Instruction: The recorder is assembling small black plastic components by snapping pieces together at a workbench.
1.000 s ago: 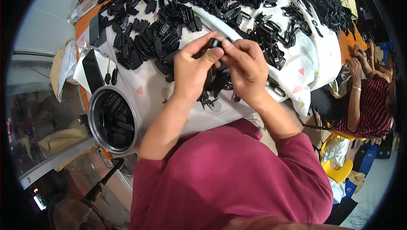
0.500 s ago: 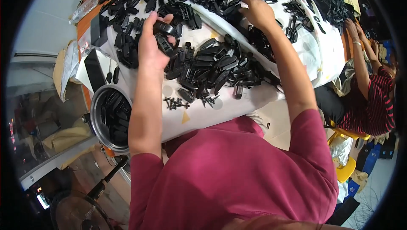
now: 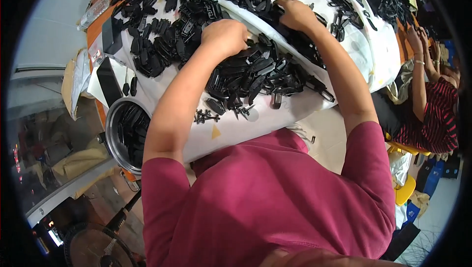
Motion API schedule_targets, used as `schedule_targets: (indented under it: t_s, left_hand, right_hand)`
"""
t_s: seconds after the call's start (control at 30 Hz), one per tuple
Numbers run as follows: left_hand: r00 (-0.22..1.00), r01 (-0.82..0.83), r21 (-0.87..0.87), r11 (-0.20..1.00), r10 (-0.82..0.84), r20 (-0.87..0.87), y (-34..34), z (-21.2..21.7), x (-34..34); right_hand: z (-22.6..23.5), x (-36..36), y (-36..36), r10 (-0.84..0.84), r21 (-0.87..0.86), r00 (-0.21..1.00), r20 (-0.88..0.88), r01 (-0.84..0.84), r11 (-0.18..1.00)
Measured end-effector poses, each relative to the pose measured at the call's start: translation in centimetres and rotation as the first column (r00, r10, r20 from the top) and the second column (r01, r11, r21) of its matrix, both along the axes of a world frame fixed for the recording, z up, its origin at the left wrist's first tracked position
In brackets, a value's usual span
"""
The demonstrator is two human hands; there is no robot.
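My left hand [image 3: 225,38] is bent over a near pile of black plastic parts [image 3: 250,70], its back up and its fingers curled down at the pile's upper edge. Anything within those fingers is hidden behind the hand. Across a raised white fold [image 3: 260,31] of the table cover, my right hand [image 3: 298,16] reaches into more black parts, its fingers drawn together among them. What it grips there is too small and dark to name. Toward me from the near pile lies a small group of thin dark pins [image 3: 205,116].
A metal bowl [image 3: 111,134] with black pieces stands at the table's left edge, near a dark phone-like slab [image 3: 109,81] and a clear plastic container [image 3: 93,13]. A fan [image 3: 101,247] is at lower left. At right, another person in a striped shirt [image 3: 427,119] works.
My left hand, earlier palm-up with black plastic parts in it, has moved right and turned over onto the near pile. The right hand stays in nearly the same spot among the far parts.
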State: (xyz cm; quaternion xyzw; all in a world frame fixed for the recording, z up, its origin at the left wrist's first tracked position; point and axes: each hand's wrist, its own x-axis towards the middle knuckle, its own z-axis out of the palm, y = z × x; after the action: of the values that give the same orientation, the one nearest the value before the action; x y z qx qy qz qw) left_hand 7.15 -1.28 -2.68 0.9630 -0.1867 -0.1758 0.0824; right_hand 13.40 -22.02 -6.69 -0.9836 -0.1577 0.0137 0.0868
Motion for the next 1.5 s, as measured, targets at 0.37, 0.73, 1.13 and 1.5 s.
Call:
schedule_targets:
  t_s: [0.37,0.73,1.13,1.5]
  left_hand:
    - [0.871,-0.466,-0.878,0.107,0.227,-0.435,3.3,-0.2,-4.7]
    - [0.803,-0.428,-0.888,-0.171,0.380,-0.460,5.8,0.2,-6.1]
    - [0.894,-0.260,-0.956,-0.137,0.339,-0.292,4.0,1.3,-6.9]
    - [0.891,-0.194,-0.974,0.118,0.436,-0.124,4.0,2.8,-7.6]
  right_hand:
    - [2.5,-2.1,2.1,-0.221,0.468,0.965,0.141,0.132,0.874]
    - [0.3,-4.6,9.9,0.519,-0.088,0.854,0.024,-0.515,0.852]
    - [6.4,-8.9,8.5,0.354,0.987,0.929,-0.109,0.060,0.146]
    - [8.4,-10.9,7.0,0.279,0.676,0.886,0.370,-0.463,0.573]
